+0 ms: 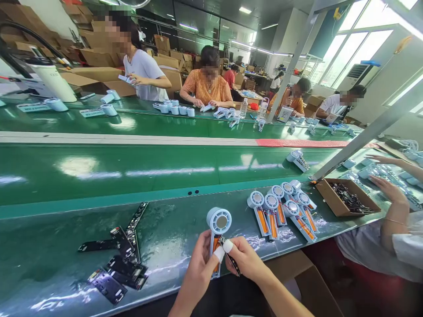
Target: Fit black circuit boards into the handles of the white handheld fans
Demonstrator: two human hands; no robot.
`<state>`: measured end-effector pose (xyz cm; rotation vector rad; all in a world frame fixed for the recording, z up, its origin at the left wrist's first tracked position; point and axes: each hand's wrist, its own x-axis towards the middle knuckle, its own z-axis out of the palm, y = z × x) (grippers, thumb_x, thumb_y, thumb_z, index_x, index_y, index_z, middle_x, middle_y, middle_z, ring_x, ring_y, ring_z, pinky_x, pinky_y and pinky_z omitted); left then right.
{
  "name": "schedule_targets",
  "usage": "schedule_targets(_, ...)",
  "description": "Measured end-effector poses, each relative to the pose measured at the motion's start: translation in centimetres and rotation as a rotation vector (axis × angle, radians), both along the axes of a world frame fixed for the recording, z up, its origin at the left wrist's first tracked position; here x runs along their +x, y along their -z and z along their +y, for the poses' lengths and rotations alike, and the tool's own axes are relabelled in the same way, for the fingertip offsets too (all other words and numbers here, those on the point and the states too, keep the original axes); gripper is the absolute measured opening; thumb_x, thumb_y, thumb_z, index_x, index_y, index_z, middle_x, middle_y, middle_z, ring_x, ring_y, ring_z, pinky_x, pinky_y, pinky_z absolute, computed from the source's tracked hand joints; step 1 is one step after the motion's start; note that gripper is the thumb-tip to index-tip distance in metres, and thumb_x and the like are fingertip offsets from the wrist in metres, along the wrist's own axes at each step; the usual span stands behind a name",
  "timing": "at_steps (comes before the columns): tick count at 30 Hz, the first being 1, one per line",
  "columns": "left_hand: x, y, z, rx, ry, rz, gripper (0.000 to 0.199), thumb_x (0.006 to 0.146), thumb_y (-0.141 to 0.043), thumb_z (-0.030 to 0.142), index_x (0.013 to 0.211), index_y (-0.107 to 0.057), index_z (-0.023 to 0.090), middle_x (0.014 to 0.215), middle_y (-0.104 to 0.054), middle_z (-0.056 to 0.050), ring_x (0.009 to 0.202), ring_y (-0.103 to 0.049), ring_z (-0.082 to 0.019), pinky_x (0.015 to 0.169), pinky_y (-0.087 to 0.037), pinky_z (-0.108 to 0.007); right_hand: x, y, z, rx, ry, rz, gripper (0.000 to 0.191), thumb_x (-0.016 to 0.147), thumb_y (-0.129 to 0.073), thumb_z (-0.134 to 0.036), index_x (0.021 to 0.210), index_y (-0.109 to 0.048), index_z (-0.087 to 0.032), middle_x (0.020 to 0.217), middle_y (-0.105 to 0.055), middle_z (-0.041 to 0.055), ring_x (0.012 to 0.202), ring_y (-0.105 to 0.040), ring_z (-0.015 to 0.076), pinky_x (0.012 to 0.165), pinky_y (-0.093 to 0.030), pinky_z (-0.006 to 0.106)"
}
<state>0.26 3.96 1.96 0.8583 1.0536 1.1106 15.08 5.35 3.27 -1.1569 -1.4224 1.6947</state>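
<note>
My left hand (198, 268) is closed around the handle of a pale blue handheld fan (219, 221), its round head pointing up and an orange strip showing in the open handle. Between the fingers of my right hand (246, 257) is a narrow black circuit board (232, 263), slanted against the fan handle. White covers wrap both thumb tips, which meet over the handle. Left of my hands lies a loose pile of black circuit boards (124, 259). To the right, several open fan bodies (271, 202) with orange strips and thin wires rest in a cluster.
A cardboard box (346, 211) of small dark parts stands right of the fans, beside a neighbour's hands (390, 189). A metal post (350, 152) rises there. Beyond my bench runs a green conveyor belt (165, 158) carrying one fan (297, 159). Several co-workers sit across it.
</note>
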Motion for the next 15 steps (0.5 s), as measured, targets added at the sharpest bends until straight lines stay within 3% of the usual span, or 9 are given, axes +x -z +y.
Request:
schedule_targets(3,0.4,0.1,0.2,0.027,0.03,0.103,0.05,0.08,-0.069,0.049,0.119,-0.054,0.021,0.118,-0.07,-0.011,0.115,-0.065,-0.029,0.099,-0.05,-0.039,-0.2,0.2,-0.2,-0.039,0.056,0.04,0.073,0.088,-0.044,-0.081,0.047,-0.042,-0.021,0.037,-0.042,-0.0039,0.032,-0.032,0.0056,0.037,-0.023,0.02)
schedule_targets(6,0.8,0.2,0.2,0.057,-0.016,0.212,0.047,0.084,-0.062,0.052,0.119,-0.055,0.02,0.111,-0.071,-0.011,0.104,-0.068,-0.029,0.092,-0.052,-0.039,-0.5,0.1,-0.7,-0.058,0.135,0.058,0.067,0.087,-0.047,-0.079,0.055,-0.045,-0.021,0.037,-0.041,-0.0059,0.03,-0.031,0.0057,0.035,-0.021,0.019)
schedule_targets(8,1.0,0.4,0.3,0.079,-0.074,0.295,0.043,0.086,-0.057,0.051,0.117,-0.057,0.02,0.106,-0.072,-0.01,0.098,-0.068,-0.028,0.087,-0.052,-0.038,-0.7,-0.1,-1.5,-0.025,0.213,0.064,0.056,0.086,-0.057,-0.073,0.069,-0.051,-0.02,0.046,-0.046,-0.007,0.036,-0.035,0.0064,0.037,-0.025,0.019)
schedule_targets(11,1.1,0.3,0.4,0.104,-0.159,0.392,0.034,0.087,-0.05,0.045,0.11,-0.058,0.022,0.1,-0.072,-0.008,0.091,-0.067,-0.026,0.082,-0.052,-0.037,-1.0,-0.2,-3.1,0.109,0.289,0.001,0.041,0.087,-0.07,-0.054,0.105,-0.059,-0.019,0.067,-0.055,-0.0047,0.055,-0.047,0.0096,0.052,-0.038,0.02)
schedule_targets(13,1.2,0.1,0.6,0.102,-0.173,0.418,0.03,0.086,-0.048,0.043,0.106,-0.057,0.023,0.098,-0.071,-0.006,0.089,-0.067,-0.025,0.081,-0.052,-0.036,-1.1,0.2,-4.0,0.201,0.309,-0.099,0.044,0.091,-0.066,-0.045,0.126,-0.056,-0.021,0.076,-0.06,-0.0017,0.064,-0.053,0.0127,0.06,-0.044,0.023)
schedule_targets(15,1.3,-0.1,0.8,0.063,-0.15,0.386,0.031,0.086,-0.049,0.044,0.107,-0.057,0.023,0.098,-0.071,-0.006,0.091,-0.067,-0.025,0.081,-0.052,-0.035,-1.1,0.8,-4.6,0.285,0.359,-0.195,0.043,0.096,-0.059,-0.041,0.134,-0.055,-0.022,0.088,-0.068,0.0045,0.075,-0.062,0.0175,0.069,-0.052,0.027)
